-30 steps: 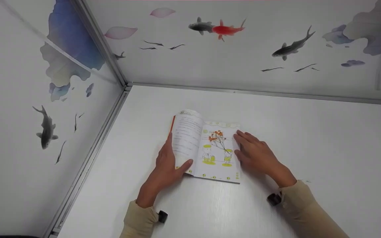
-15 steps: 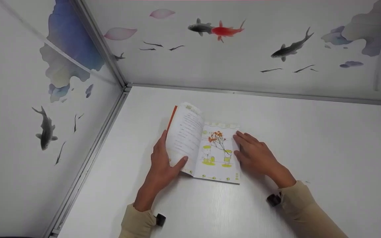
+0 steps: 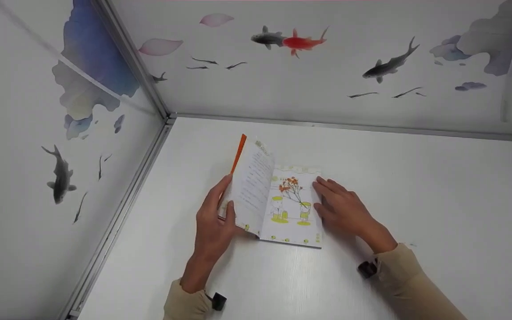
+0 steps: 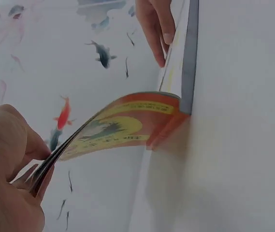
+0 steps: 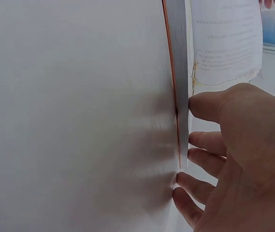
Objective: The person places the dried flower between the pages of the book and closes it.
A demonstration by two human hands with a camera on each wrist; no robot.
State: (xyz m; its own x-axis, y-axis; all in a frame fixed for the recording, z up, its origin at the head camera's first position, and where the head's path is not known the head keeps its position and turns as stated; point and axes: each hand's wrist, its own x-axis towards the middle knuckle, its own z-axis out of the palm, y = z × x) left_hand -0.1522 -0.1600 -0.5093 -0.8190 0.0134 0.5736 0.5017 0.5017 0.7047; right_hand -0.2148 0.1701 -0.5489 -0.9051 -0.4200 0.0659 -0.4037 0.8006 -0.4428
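An open book (image 3: 289,232) lies on the white table, its right-hand part flat. Across its right page, over yellow-and-white drawings, is a sprig of small orange flowers (image 3: 292,183). My left hand (image 3: 214,226) pinches the outer edge of the raised left cover and pages, thumb on the printed page. The left wrist view shows the orange-and-yellow cover (image 4: 132,121) bowed upward from the spine, its edge between my thumb and fingers. My right hand (image 3: 345,211) rests at the book's right edge, fingers extended; in the right wrist view its fingertips (image 5: 200,105) touch the page block.
The white table (image 3: 438,191) meets a back wall (image 3: 282,84) and a left wall along metal edging (image 3: 354,129). Both walls carry painted fish and leaves. Small black devices (image 3: 367,269) sit at both wrists, by the beige sleeves.
My left hand has lifted the left cover and pages higher, tilting them upright towards the right, and its thumb has shifted left. The right hand stays at the right edge.
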